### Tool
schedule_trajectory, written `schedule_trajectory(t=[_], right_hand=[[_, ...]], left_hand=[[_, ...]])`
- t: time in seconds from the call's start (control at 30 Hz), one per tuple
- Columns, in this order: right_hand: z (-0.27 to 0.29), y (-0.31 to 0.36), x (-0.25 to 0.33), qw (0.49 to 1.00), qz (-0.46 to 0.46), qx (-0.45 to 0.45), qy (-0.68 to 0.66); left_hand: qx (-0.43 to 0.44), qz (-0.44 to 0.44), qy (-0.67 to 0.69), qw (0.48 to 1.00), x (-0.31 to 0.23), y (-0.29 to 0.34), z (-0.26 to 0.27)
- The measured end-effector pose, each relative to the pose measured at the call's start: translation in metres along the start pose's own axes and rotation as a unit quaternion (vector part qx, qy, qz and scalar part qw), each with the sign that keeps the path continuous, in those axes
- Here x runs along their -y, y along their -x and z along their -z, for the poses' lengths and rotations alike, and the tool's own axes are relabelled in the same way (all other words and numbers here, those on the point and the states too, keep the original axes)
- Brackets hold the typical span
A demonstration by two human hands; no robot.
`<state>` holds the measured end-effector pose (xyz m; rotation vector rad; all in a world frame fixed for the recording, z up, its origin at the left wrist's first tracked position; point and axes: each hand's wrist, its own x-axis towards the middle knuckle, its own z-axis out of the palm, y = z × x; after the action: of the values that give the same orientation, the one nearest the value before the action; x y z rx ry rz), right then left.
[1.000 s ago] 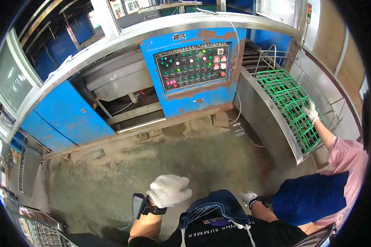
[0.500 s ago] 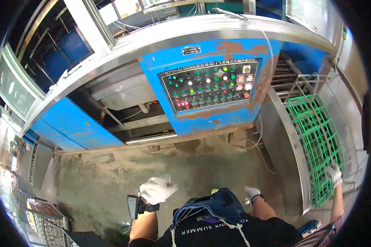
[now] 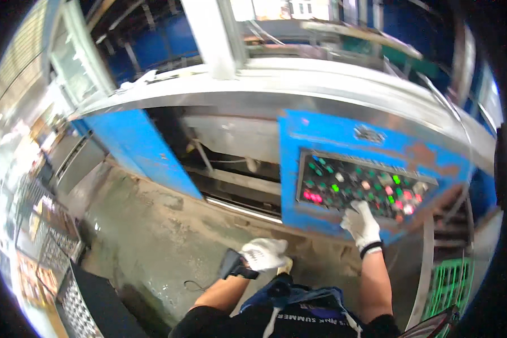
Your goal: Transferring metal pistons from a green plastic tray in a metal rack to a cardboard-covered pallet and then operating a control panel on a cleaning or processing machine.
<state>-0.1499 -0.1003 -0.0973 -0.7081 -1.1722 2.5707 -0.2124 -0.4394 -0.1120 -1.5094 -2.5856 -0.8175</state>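
Note:
My right hand [image 3: 361,226], in a white glove with a black wristband, reaches toward the lower edge of a dark control panel [image 3: 321,179] with green, red and white buttons and lights. Its fingers are loosely stretched upward and hold nothing visible; whether they touch the panel I cannot tell. Lower and to the left, my left hand [image 3: 263,254] hangs in front of my body, also in a white glove, its fingers curled and nothing visible in them. A dark device [image 3: 231,263] is strapped to the left wrist.
A blue machine cabinet [image 3: 130,138] with an open bay [image 3: 231,135] spans the front, under a pale ledge [image 3: 298,84]. Lower right, a green wire rack [image 3: 449,286] stands by a metal side wall. Racks of parts [image 3: 78,304] and a dark panel [image 3: 110,304] are at lower left.
My view has swung right-to-left, so the machine shifts rightward in the picture. My right hand has risen to the control panel. A co-worker's gloved hand on the green rack has left view.

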Motion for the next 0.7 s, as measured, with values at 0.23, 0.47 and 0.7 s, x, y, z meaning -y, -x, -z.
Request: schedule_trajectory(t=[0.23,0.47,0.7], right_hand=[[-0.019,-0.074,0.017,0.983,-0.055,0.081,-0.152],[-0.02,-0.095,0.016,0.977,-0.075,0.097,-0.174],[-0.018,-0.098,0.016,0.992,-0.062,-0.006,-0.114]], left_hand=[[0.117,0.015,-0.042,0.992,0.023,-0.131,0.005],[0.05,-0.076,-0.069,0.993,0.031,-0.222,-0.012],[0.237,-0.028,-0.027,0.971,0.026,-0.269,-0.006]])
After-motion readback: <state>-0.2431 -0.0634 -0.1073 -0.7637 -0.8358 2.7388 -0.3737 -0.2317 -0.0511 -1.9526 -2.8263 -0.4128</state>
